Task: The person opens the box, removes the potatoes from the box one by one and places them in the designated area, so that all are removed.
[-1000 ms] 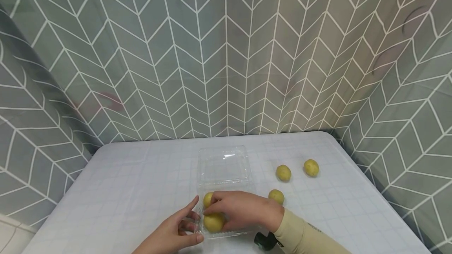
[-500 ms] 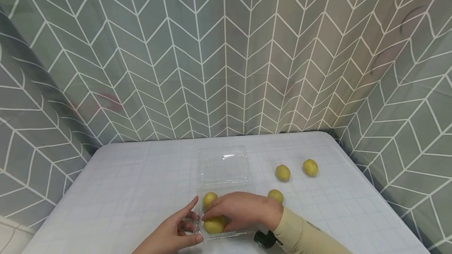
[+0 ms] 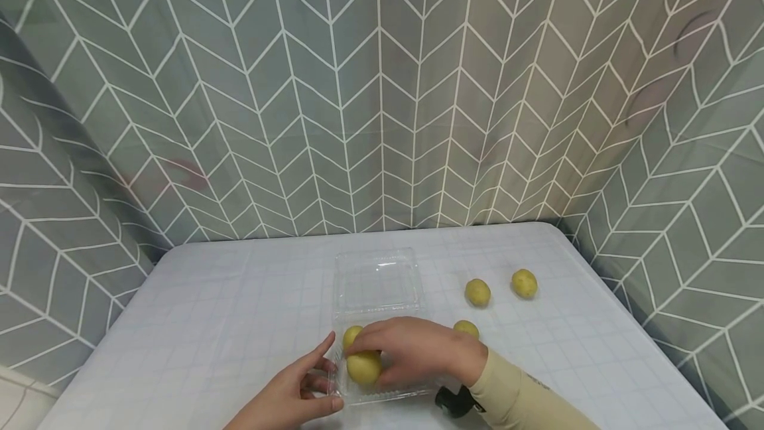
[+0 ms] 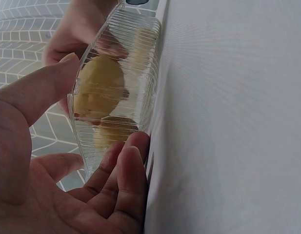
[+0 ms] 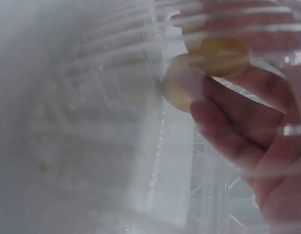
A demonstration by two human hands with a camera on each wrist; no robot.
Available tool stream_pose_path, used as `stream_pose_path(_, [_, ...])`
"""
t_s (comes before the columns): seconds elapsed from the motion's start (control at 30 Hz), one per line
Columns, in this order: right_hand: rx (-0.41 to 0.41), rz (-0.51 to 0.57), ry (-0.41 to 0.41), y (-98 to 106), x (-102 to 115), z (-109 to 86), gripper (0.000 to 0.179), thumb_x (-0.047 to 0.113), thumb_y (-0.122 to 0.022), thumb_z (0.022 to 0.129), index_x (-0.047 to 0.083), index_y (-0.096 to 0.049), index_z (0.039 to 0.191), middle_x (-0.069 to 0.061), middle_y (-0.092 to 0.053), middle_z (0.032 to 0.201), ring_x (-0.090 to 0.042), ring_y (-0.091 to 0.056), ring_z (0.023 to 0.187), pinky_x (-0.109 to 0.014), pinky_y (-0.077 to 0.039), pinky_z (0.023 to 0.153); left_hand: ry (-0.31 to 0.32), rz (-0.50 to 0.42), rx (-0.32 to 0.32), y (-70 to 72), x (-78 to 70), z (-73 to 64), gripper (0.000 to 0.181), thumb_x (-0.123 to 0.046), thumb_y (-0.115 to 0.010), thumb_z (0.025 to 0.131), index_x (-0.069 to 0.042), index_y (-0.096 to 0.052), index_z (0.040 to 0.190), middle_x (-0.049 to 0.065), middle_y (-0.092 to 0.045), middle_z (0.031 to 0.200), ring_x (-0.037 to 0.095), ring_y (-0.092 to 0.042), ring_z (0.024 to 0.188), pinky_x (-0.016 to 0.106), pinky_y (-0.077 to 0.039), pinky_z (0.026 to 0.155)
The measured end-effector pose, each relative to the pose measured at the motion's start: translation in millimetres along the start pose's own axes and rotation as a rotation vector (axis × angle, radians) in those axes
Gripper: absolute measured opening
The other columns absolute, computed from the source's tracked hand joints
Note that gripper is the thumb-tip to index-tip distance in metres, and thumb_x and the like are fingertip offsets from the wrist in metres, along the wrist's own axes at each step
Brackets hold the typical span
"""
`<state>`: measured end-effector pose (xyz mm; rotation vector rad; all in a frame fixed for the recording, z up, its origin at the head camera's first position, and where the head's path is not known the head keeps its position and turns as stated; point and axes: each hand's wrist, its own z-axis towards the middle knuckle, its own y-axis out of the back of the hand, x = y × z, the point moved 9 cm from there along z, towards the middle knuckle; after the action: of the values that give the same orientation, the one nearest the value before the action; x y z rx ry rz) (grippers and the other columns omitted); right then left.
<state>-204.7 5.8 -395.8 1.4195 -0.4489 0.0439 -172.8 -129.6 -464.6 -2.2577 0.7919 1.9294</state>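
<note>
A clear plastic clamshell container (image 3: 382,399) lies on the table with its lid (image 3: 378,281) folded open away from me. My left hand (image 3: 289,390) holds the container's left side, its thumb and fingertips against the ribbed wall (image 4: 150,73). Over the base, my right hand (image 3: 414,349) grips a yellow potato (image 3: 364,368) between thumb and fingers. Just behind it, a second potato (image 3: 351,336) sits in the container, partly covered by the right fingers. Seen through blurred plastic in the right wrist view are the right hand's fingers (image 5: 228,122).
Three loose potatoes lie to the right: one (image 3: 467,329) just behind the right wrist, another (image 3: 478,292) farther back, and a third (image 3: 524,283) at the far right. A black device (image 3: 455,402) hangs under the right wrist. A patterned curtain (image 3: 382,118) stands behind the table (image 3: 209,310).
My right hand has shifted slightly away from me and raised the gripped potato a little, so it overlaps the one behind. The left hand has stayed in place.
</note>
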Motion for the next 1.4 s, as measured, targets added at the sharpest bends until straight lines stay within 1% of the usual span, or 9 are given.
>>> stream_pose_path(0.13, [-0.061,0.050,-0.016,6,-1,-3.6,0.054,0.022,-0.084,0.081,0.023,-0.062,0.130,0.016,-0.059,0.124,0.006,-0.052,0.107,-0.013,-0.041,0.090,0.004,0.004,-0.002,-0.3,-0.6,-0.3,0.092,-0.027,-0.078,0.087,-0.012,-0.022,0.159,0.009,-0.056,0.121,0.022,-0.060,0.100,0.026,-0.052,0.080])
stream_pose_path(0.27, [-0.127,0.145,-0.075,10,-7,-9.1,0.055,0.018,-0.085,0.078,0.020,-0.064,0.129,0.014,-0.060,0.122,0.005,-0.054,0.097,-0.013,-0.046,0.082,0.010,0.015,-0.004,-0.1,-0.9,-0.4,0.092,-0.028,-0.079,0.087,-0.012,-0.022,0.158,0.008,-0.056,0.121,0.022,-0.060,0.100,0.028,-0.053,0.080])
stream_pose_path(0.43, [-0.210,0.235,-0.131,15,-16,-17.1,0.055,0.016,-0.086,0.078,0.017,-0.064,0.128,0.011,-0.060,0.121,0.002,-0.056,0.095,-0.019,-0.051,0.080,0.006,0.028,-0.003,0.5,-1.1,-0.3,0.092,-0.028,-0.078,0.087,-0.012,-0.022,0.158,0.008,-0.056,0.122,0.022,-0.060,0.100,0.029,-0.053,0.081])
stream_pose_path(0.57, [-0.273,0.316,-0.163,18,-22,-24.2,0.056,0.015,-0.087,0.076,0.018,-0.064,0.127,0.012,-0.060,0.120,0.000,-0.057,0.098,-0.022,-0.053,0.081,0.000,0.030,-0.001,0.1,-1.8,-0.3,0.092,-0.028,-0.078,0.087,-0.012,-0.022,0.158,0.009,-0.056,0.122,0.022,-0.060,0.100,0.028,-0.053,0.080])
stream_pose_path(0.67, [-0.314,0.356,-0.189,19,-27,-29.7,0.056,0.016,-0.088,0.075,0.019,-0.064,0.126,0.012,-0.060,0.119,-0.001,-0.059,0.098,-0.023,-0.053,0.082,-0.001,0.028,-0.001,-0.1,-2.3,-0.6,0.093,-0.028,-0.078,0.087,-0.012,-0.022,0.159,0.009,-0.056,0.122,0.022,-0.060,0.100,0.028,-0.053,0.081])
stream_pose_path(0.87, [-0.372,0.385,-0.241,19,-34,-39.1,0.056,0.019,-0.089,0.075,0.017,-0.064,0.125,0.010,-0.060,0.118,-0.004,-0.061,0.095,-0.024,-0.053,0.082,0.027,0.034,-0.010,0.6,0.0,-0.6,0.093,-0.029,-0.079,0.086,-0.012,-0.022,0.158,0.008,-0.056,0.121,0.021,-0.060,0.099,0.030,-0.054,0.082])
stream_pose_path(1.07, [-0.421,0.416,-0.288,20,-38,-46.6,0.056,0.019,-0.089,0.074,0.018,-0.064,0.124,0.010,-0.060,0.116,-0.006,-0.063,0.092,-0.027,-0.054,0.081,0.027,0.036,-0.009,0.1,-0.7,-0.6,0.093,-0.029,-0.079,0.086,-0.012,-0.022,0.158,0.008,-0.056,0.121,0.021,-0.060,0.099,0.028,-0.052,0.081])
stream_pose_path(1.27, [-0.473,0.398,-0.302,23,-40,-54.8,0.057,0.019,-0.090,0.073,0.019,-0.064,0.124,0.009,-0.060,0.118,-0.007,-0.064,0.090,-0.027,-0.054,0.081,0.036,0.031,-0.008,-0.1,-0.4,-0.3,0.093,-0.029,-0.079,0.087,-0.011,-0.022,0.158,0.008,-0.056,0.121,0.021,-0.060,0.099,0.029,-0.053,0.082])
stream_pose_path(1.4, [-0.497,0.400,-0.304,25,-41,-59.9,0.057,0.019,-0.090,0.072,0.019,-0.064,0.123,0.008,-0.061,0.118,-0.006,-0.065,0.089,-0.028,-0.055,0.080,0.028,0.030,-0.006,-0.4,-0.7,-0.1,0.093,-0.028,-0.079,0.087,-0.011,-0.022,0.158,0.008,-0.055,0.121,0.021,-0.060,0.099,0.028,-0.052,0.081])
